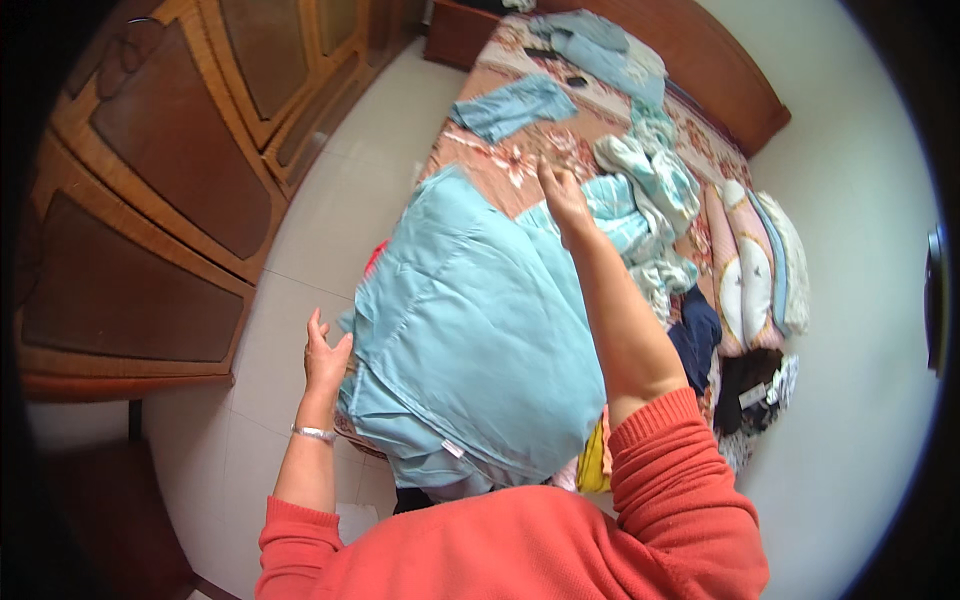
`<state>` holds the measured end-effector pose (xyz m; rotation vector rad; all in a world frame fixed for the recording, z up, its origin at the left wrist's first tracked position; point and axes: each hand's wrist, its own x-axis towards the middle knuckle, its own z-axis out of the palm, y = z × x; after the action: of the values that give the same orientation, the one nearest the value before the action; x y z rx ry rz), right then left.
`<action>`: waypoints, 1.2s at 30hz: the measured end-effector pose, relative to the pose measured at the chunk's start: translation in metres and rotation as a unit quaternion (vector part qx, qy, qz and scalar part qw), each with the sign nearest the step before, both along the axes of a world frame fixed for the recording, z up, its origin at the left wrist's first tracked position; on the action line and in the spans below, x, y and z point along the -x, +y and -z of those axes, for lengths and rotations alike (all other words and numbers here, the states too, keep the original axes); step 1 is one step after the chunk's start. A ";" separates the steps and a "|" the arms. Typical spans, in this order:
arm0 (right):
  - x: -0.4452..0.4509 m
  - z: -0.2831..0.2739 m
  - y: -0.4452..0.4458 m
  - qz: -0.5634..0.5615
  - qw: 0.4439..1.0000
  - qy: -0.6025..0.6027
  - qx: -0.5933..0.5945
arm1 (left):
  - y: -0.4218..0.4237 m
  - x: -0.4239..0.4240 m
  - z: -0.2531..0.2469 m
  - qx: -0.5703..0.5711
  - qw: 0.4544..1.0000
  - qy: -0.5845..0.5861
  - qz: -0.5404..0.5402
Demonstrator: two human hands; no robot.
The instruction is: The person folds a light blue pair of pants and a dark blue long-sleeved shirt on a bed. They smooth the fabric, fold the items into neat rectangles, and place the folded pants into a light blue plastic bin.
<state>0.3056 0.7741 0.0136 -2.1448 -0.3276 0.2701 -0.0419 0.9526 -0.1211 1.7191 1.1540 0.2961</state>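
Note:
A large light-blue cloth (480,322), perhaps a sheet or a cover, lies spread and creased over the near part of the bed. A small white tag (452,448) shows near its front edge. My left hand (327,364), with a silver bracelet at the wrist, is beside the cloth's left edge, fingers apart and nothing seen in it. My right hand (564,199) is above the bed past the cloth's far right side. Its index finger points away from the curled others, and I see nothing held. Under it lies a rumpled turquoise-and-white checked cloth (619,206).
Wooden wardrobes (180,142) line the left, across a tiled floor (315,232). A folded blue garment (514,109) rests on the floral bedsheet (487,169). Pink-and-white cushions (739,277), navy clothing (696,337) and black clothing (742,390) lie along the right wall. The headboard (720,60) is at the far end.

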 end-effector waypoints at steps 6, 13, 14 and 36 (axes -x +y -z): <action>0.084 0.121 -0.254 0.163 0.966 -0.098 0.178 | -0.089 0.030 0.005 -0.254 0.916 -0.046 0.307; 0.220 0.164 -0.328 0.353 0.887 0.292 0.050 | -0.152 0.008 -0.024 -0.290 0.760 -0.030 0.581; 0.221 0.171 -0.328 0.375 0.857 0.352 0.018 | -0.154 0.002 -0.024 -0.314 0.743 -0.023 0.591; 0.211 0.204 -0.374 0.239 0.952 0.186 0.051 | -0.218 -0.011 -0.038 -0.307 0.714 0.090 0.623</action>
<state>0.0947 0.4006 -0.1905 -2.1423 0.4290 0.4052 -0.0312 0.7347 -0.0828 2.7509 -0.2679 -0.4020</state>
